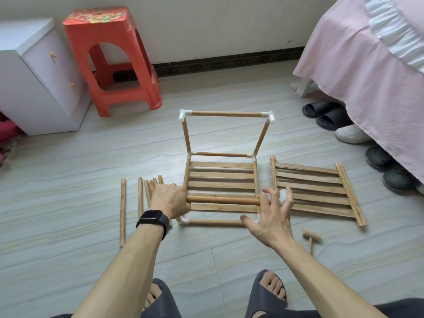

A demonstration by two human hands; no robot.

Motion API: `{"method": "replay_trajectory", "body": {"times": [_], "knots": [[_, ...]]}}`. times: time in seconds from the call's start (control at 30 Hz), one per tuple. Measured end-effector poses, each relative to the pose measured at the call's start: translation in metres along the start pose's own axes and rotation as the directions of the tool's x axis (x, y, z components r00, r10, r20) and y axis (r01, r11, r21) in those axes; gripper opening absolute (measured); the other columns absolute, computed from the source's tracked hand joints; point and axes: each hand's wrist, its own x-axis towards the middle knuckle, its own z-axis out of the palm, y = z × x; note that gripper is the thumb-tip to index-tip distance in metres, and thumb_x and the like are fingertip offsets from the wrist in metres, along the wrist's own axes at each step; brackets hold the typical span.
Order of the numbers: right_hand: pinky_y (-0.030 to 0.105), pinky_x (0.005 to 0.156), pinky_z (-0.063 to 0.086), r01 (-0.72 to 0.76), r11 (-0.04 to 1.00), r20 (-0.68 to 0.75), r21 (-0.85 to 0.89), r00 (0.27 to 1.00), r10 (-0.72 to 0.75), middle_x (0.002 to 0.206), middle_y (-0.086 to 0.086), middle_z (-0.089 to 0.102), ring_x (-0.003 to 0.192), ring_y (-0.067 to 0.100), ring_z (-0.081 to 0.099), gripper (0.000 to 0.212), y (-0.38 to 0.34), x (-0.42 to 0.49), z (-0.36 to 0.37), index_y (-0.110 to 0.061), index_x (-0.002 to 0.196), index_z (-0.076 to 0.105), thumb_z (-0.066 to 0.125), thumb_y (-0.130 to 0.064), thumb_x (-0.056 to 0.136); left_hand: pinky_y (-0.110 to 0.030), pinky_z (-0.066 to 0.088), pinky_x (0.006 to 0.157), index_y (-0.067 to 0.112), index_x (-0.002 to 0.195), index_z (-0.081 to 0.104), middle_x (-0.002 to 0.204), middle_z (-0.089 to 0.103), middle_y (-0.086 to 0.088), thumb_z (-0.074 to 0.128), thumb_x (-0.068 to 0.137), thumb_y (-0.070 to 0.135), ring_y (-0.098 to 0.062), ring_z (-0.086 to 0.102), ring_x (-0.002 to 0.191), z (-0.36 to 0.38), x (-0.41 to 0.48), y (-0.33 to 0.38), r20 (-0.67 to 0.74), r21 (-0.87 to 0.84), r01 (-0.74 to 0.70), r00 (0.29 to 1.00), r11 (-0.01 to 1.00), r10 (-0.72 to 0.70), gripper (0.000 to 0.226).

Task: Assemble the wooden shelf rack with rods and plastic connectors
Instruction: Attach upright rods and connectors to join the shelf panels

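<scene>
Right now the left hand [169, 200], a black wristwatch [152, 220] strapped below it, has its fingers curled round the left end of a round wooden rod [222, 200]. That rod lies level, its long axis running left to right across the front of the half-built wooden rack [221, 180], a little above the slats. The right hand [273, 216] hovers at the rod's right end with its fingers [266, 196] spread and straight, gripping nothing. Whether a fingertip touches the rod I cannot tell. Something white and blurred shows between those fingers.

The rack stands on the pale tiled floor [68, 180] in the middle of the view. Its slatted shelf lies flat, slats running left to right. Two rods rise at the back and are joined across the top by another rod through white plastic connectors [184, 114]. A thin front rod [215, 222] runs left to right along the near bottom edge.

Just right of the rack a second slatted wooden panel [316, 191] lies flat. Loose wooden rods [122, 212] lie to the left, beside and behind the left hand, pointing away from the person. A small wooden mallet [311, 236] lies near the right wrist. Farther back stand a red plastic stool [112, 58] and a white cabinet [34, 76]. A pink bed skirt [367, 76] hangs on the right, with dark slippers [325, 113] at its hem.
</scene>
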Motion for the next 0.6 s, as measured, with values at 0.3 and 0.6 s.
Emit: {"method": "replay_trajectory", "body": {"times": [0.3, 0.6], "knots": [[0.053, 0.116, 0.025, -0.071, 0.978, 0.247, -0.196, 0.962, 0.119, 0.153, 0.005, 0.036, 0.143, 0.041, 0.013, 0.042, 0.016, 0.081, -0.050, -0.021, 0.125, 0.050, 0.048, -0.046, 0.091, -0.029, 0.041, 0.074, 0.026, 0.093, 0.062, 0.091, 0.049, 0.007, 0.056, 0.094, 0.048, -0.014, 0.046, 0.084, 0.007, -0.013, 0.004, -0.198, -0.212, -0.168, 0.972, 0.963, 0.127, 0.023], [0.069, 0.116, 0.001, 0.347, 0.748, 0.419, -0.565, 0.902, -0.101, 0.151, 0.014, 0.046, 0.153, 0.042, 0.008, 0.044, 0.021, 0.117, -0.073, -0.028, 0.125, 0.059, 0.039, -0.056, 0.098, -0.030, 0.041, 0.083, 0.022, 0.089, 0.053, 0.062, 0.044, 0.007, 0.037, 0.105, 0.037, -0.014, 0.036, 0.061, 0.003, 0.007, -0.005, -0.206, 0.075, -0.424, 0.879, 0.903, 0.430, 0.027]]}}
